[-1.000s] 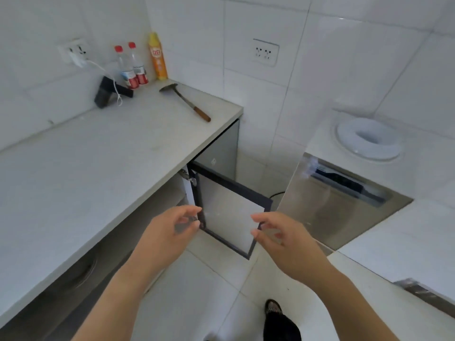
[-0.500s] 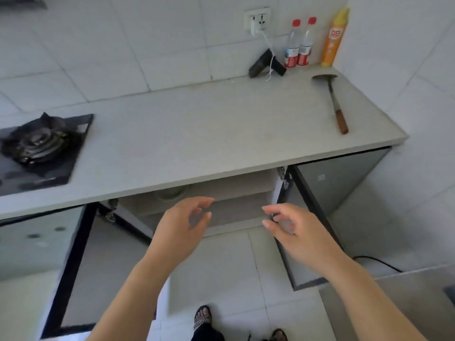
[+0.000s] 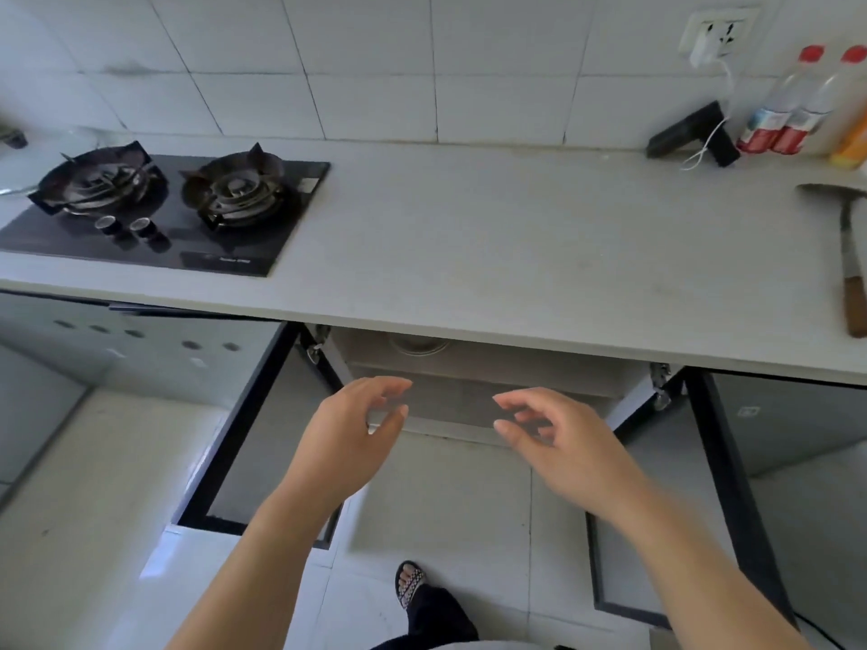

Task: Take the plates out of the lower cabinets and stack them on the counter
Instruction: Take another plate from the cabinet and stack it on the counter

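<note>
Nearest me, one sandalled foot (image 3: 410,586) stands on the tiled floor (image 3: 445,499). Above it, both hands are held out in front of the lower cabinet (image 3: 474,368), apart from each other and touching nothing. Left hand (image 3: 349,438): grip loose, fingers and thumb spread in a half curl, holding nothing. Right hand (image 3: 563,443): the same, grip slack around nothing. The left door (image 3: 234,433) and the right door (image 3: 722,462) of the cabinet both stand swung wide. Inside, on the upper shelf just under the table edge, I note one round metal rim (image 3: 415,345); I cannot tell whether it is a plate. The table (image 3: 516,236) above carries a two-burner stove (image 3: 159,213) at the left and a spatula (image 3: 849,255) at the right edge. Against the far wall stand two red-capped bottles (image 3: 788,114) beside a black device (image 3: 689,131), which is wired to the socket (image 3: 718,32).
</note>
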The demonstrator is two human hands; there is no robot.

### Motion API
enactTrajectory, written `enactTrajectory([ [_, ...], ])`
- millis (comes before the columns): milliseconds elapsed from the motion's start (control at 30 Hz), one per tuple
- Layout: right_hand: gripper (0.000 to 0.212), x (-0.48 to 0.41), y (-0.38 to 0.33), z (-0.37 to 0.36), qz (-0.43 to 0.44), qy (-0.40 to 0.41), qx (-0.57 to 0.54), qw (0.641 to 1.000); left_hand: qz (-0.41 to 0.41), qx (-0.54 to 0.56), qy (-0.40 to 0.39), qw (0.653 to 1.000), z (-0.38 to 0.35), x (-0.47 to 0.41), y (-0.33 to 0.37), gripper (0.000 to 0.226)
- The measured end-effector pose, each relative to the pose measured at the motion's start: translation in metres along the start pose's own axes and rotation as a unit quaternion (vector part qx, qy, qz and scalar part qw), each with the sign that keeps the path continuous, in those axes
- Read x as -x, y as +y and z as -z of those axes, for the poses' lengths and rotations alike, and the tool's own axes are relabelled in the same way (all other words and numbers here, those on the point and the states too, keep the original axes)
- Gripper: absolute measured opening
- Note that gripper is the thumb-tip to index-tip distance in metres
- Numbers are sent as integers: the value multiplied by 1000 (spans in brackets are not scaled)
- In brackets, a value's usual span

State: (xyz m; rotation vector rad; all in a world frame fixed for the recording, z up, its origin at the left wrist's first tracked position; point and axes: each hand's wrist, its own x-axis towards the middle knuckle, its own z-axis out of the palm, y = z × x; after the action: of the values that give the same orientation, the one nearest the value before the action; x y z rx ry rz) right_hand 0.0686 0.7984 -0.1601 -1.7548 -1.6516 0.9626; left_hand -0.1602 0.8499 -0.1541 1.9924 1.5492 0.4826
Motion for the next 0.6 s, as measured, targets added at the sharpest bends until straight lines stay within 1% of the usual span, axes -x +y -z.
enactTrajectory([
  [167,28,-42,-25,-20,6,-21,35,999,17,14,7,1000,20,-25,-40,32],
  [333,28,-75,-39,-50,12,-50,44,998,42,21,10,999,35,-42,-78,33],
  [433,29,-90,-43,-60,13,-82,55,995,54,33,10,998,39,-46,-92,34],
  [600,30,-118,-44,-65,20,-113,65,991,91,37,12,995,38,-54,-105,33],
])
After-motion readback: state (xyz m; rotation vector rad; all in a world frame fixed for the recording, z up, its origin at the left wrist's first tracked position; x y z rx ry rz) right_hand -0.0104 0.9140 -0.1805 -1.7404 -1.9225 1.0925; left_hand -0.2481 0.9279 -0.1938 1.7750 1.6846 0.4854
